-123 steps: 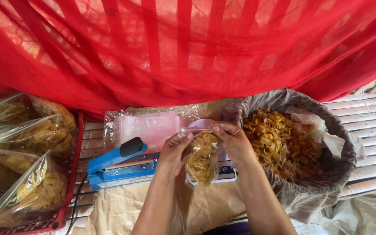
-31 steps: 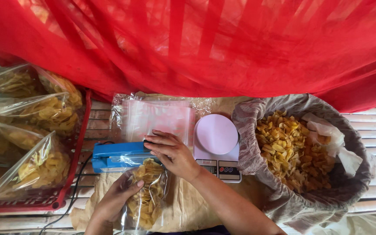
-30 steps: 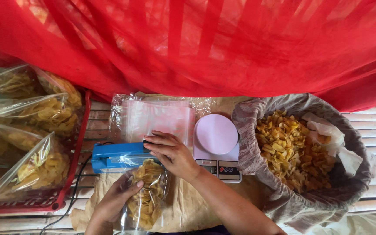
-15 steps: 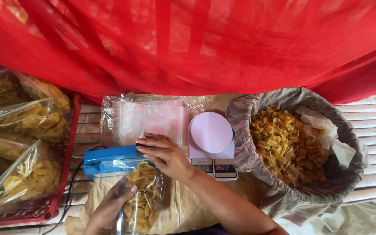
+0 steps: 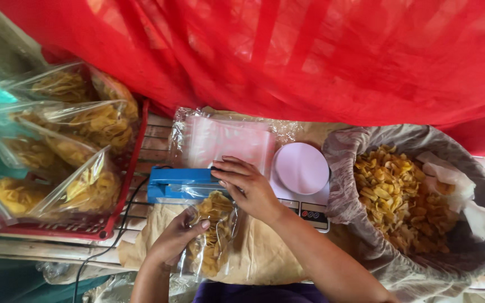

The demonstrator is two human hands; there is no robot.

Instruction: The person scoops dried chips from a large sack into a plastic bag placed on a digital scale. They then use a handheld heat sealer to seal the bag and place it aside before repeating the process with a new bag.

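Red netting hangs behind your slatted surface (image 5: 141, 224). At far left a red basket (image 5: 124, 185) holds filled bags. Your left hand (image 5: 175, 238) grips the clear bag of chips (image 5: 211, 238), long axis running away from you, mouth in the blue sealer (image 5: 178, 185). Your right hand (image 5: 248, 185), fingers curled, presses the sealer's arm, as half a second ago; the view has only shifted slightly. Scale (image 5: 301, 168) and chip sack (image 5: 343, 168) sit right.

Sealer (image 5: 182, 184) left of scale (image 5: 301, 175), sack (image 5: 366, 247) right.
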